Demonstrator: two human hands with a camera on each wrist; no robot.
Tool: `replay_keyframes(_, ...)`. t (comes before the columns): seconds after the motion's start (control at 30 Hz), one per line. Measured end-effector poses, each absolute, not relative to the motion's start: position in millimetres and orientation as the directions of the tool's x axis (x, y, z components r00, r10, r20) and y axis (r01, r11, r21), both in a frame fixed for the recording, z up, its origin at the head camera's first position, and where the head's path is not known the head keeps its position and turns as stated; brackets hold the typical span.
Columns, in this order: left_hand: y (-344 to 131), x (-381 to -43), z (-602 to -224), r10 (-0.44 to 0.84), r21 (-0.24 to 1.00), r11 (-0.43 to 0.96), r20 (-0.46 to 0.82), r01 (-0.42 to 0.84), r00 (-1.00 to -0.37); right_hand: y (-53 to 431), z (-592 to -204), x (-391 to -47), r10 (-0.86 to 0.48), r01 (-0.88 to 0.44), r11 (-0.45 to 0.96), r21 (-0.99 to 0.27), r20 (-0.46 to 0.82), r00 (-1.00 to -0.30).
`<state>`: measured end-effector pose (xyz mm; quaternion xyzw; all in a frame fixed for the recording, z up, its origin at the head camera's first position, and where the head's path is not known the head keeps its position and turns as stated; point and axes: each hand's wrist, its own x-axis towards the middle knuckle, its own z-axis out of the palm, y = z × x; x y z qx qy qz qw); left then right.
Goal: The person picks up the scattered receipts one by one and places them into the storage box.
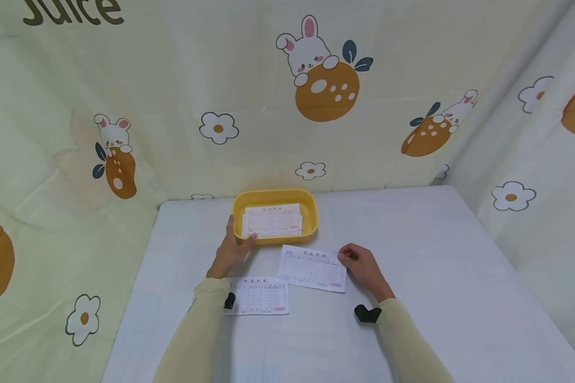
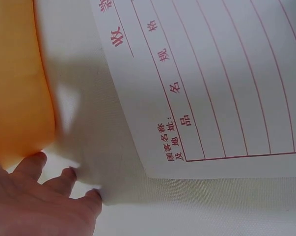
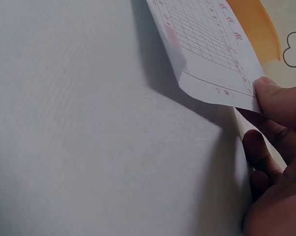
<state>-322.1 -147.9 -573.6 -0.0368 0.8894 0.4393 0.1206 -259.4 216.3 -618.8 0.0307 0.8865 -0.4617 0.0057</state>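
My right hand point(image 1: 361, 266) pinches the upper right edge of a printed receipt slip point(image 1: 313, 268) between thumb and fingers. In the right wrist view that slip point(image 3: 206, 54) is bent, its near edge lifted off the table. My left hand point(image 1: 232, 250) holds the front left corner of a yellow plastic tray point(image 1: 275, 241), thumb at the front rim and fingers along the left side. Fingertips point(image 2: 64, 179) reach the tray's orange-looking wall point(image 2: 20, 88) low down in the left wrist view. Similar slips point(image 1: 273, 219) lie stacked in the tray.
Another receipt slip point(image 1: 261, 296) lies flat in front of the tray, partly under my left wrist. A white cloth covers the table point(image 1: 412, 239). Printed curtains point(image 1: 249, 64) hang behind and at both sides.
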Motion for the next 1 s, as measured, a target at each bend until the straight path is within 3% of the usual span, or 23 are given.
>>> replay_keyframes(0.6,-146,-325,-576,0.021,0.761,0.619,-0.263,-0.194,-0.965,247,-601,-235,0.115,-0.022,0.574,-0.818,0.108,-0.987)
replay_keyframes(1.0,-146,-326,-576,0.011,0.757,0.623,-0.259,-0.196,-0.966,240,-573,-258,0.084,-0.075,0.507,-0.858,0.136,-0.987)
